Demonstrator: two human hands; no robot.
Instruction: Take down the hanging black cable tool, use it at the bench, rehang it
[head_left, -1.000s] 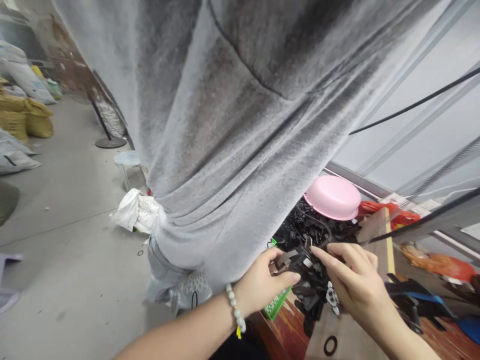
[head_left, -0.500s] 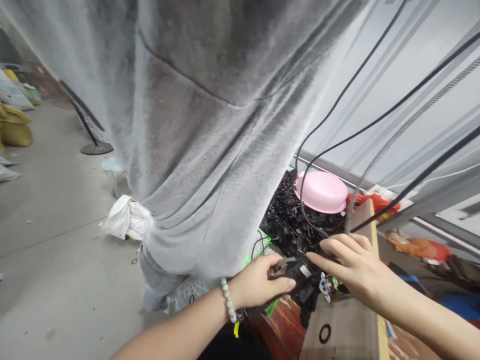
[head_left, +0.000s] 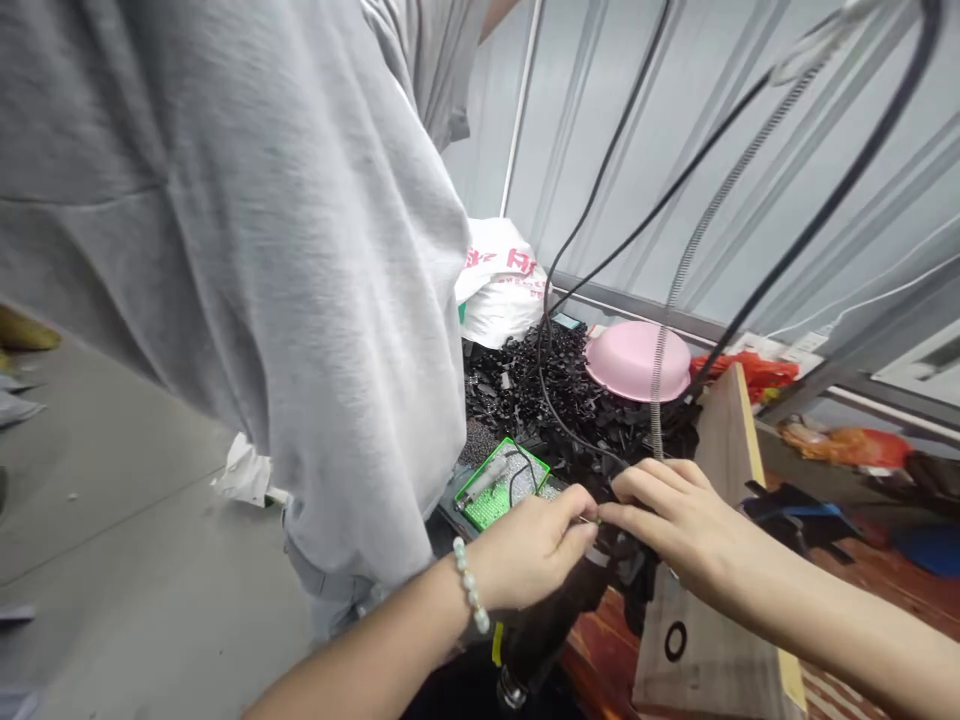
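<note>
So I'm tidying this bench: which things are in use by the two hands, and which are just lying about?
In use:
left hand and right hand, fingertips meeting on a small part, too hidden to identify
pile of black parts just beyond them

Lying about:
pink bowl
green tray
white bag
wooden board

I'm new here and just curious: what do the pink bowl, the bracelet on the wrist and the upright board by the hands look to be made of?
The pink bowl looks like matte plastic, evenly coloured and smooth. The bracelet seems to be pale glossy beads, stone or glass; hard to tell. The board looks like bare wood, with visible grain.
</note>
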